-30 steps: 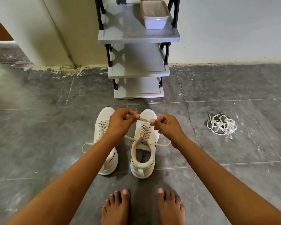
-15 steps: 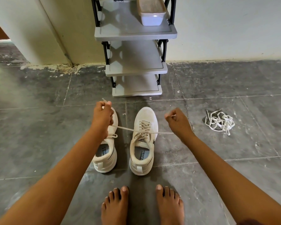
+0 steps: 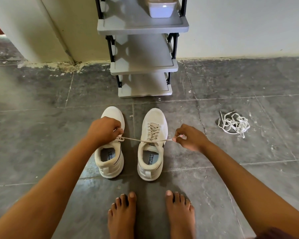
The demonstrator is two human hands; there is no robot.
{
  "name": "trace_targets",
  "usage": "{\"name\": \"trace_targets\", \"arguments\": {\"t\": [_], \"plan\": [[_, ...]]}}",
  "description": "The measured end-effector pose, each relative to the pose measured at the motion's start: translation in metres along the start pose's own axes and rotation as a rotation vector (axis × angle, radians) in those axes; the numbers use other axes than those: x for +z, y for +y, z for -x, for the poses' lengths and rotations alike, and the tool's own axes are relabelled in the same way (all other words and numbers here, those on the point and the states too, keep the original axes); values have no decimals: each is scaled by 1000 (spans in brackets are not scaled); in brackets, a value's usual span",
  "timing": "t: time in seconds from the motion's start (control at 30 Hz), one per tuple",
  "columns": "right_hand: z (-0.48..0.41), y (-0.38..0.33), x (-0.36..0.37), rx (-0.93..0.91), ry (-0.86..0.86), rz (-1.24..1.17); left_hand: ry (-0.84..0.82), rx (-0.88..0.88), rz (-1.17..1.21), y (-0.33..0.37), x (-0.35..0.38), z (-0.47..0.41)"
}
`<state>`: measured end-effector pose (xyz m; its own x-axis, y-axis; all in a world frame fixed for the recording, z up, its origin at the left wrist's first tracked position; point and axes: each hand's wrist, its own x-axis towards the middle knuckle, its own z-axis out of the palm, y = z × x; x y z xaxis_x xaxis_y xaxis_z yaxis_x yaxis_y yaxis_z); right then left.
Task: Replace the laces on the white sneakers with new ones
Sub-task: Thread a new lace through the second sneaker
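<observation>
Grey stone tiles make up the floor point(image 3: 41, 135). On it, close in front of two bare feet point(image 3: 123, 216), the left sneaker point(image 3: 110, 157) and the right sneaker point(image 3: 153, 118) stand side by side, both white, toes pointing away towards a rack point(image 3: 143, 54) at the floor's far edge against the wall. The right sneaker is laced in beige up its front, and its lace point(image 3: 141, 140) runs out from the top of the lacing to both sides in a nearly straight, taut line. The left grip point(image 3: 104, 129) is closed on one end of that lace, fingers curled, with the lace looped at the fingertips. It hangs over the front of the left sneaker and hides that shoe's lacing, so how far it is laced cannot be told. The right grip point(image 3: 191, 138) pinches the other end between thumb and fingertips, just beside the right sneaker's outer side and above the floor. Both sneakers show printed insoles through their open collars. Well apart to the right, nearer the floor's right edge, a tangled heap of loose white laces point(image 3: 234, 123) lies on a tile. The rack has three grey shelves in a black frame, and a pale tub point(image 3: 161, 7) sits on the right part of the top shelf.
</observation>
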<state>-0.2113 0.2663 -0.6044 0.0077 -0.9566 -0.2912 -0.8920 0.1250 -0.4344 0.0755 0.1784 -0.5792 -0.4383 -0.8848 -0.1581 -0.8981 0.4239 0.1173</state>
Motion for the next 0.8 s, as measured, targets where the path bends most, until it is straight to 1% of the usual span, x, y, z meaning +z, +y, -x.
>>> {"name": "trace_targets", "arguments": {"t": [0.07, 0.13, 0.23, 0.3, 0.33, 0.4, 0.43, 0.47, 0.5, 0.57, 0.6, 0.7, 0.8], "plan": [[2, 2, 0, -3, -37, 8, -29, -16, -127, -3, 2, 1], [3, 4, 0, 4, -75, 24, -30, -32, -163, -3, 5, 1], [2, 2, 0, 28, -125, 110, -12, -47, -84, -4, 8, 2], [0, -4, 2, 16, -119, 243, -54, -67, -6, 1, 11, 3], [0, -10, 5, 6, -103, 258, -63, -62, -28, 6, 13, 4], [-1, -25, 13, -28, -74, 169, 1, 14, -87, 24, 17, 6], [-1, -34, 19, -56, -58, 124, 27, 74, -69, 35, 19, 6], [0, -42, 25, -81, -39, 112, 7, 129, -33, 45, 21, 7], [1, -47, 31, -96, -11, 130, -46, 161, 9, 55, 23, 9], [2, -53, 37, -106, 61, 184, -157, 154, 63, 67, 27, 13], [2, -53, 39, -108, 85, 184, -170, 140, 71, 70, 28, 14], [3, -51, 38, -122, 79, 129, -117, 125, 108, 69, 29, 16], [5, -49, 37, -131, 82, 73, -69, 127, 199, 65, 28, 18]]}}
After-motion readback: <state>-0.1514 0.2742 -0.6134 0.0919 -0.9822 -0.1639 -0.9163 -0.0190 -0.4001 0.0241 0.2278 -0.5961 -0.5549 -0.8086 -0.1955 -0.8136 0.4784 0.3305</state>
